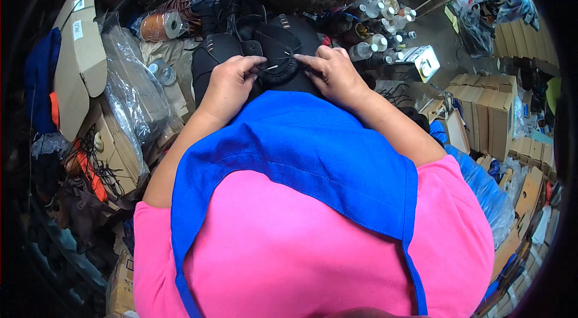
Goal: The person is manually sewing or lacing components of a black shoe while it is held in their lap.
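A black shoe (276,41) with a ridged sole edge lies in front of me, over my dark-clad lap. Thin black lace (286,53) loops across it, and a short whitish tip (274,67) shows between my hands. At the shoe's left side, my left hand (236,77) is closed, thumb and forefinger pinched, apparently on the lace. My right hand (334,74) sits at the right side, its bent fingertips meeting the lace by the sole edge. How firmly each hand grips is too small to tell. A blue apron (301,131) hangs below the hands.
Several plastic bottles (379,41) stand at the back right beside a white can (418,62). Stacked cardboard boxes (481,113) fill the right. On the left are cardboard sheets (81,59), clear plastic wrap (135,92) and an orange cord spool (161,27).
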The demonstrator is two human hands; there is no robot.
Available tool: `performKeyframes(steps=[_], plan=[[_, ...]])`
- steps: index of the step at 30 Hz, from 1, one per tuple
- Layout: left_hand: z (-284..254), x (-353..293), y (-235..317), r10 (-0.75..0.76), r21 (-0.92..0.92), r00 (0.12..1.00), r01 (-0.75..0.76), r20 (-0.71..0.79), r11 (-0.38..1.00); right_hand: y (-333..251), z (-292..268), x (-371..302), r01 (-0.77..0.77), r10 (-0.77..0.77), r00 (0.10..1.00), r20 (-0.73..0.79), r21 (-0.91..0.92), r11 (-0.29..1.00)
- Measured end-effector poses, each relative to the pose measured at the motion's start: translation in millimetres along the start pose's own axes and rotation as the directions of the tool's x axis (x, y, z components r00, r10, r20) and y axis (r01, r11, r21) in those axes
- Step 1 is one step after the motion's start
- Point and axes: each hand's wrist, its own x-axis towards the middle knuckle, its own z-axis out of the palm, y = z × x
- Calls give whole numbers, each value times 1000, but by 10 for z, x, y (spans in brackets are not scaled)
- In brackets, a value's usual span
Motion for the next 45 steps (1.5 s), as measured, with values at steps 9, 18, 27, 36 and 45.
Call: performKeyframes(steps=[9,18,27,36,45], plan=[[84,24,4,182,475,974,-97,-137,875,25,-30,-31,-49,50,998,21,-66,997],[165,295,-180,92,67,993,-87,-77,994,499,-175,361,-215,22,926,377,479,851],[188,339,-205,110,65,993,-107,-46,992,535,-199,496,-231,14,899,437,446,865],[268,411,-310,86,-74,996,-83,37,994,583,-167,455,-329,24,875,483,558,762],[77,467,-97,347,268,927,-374,144,888,522,-176,454,-339,36,871,490,546,766]])
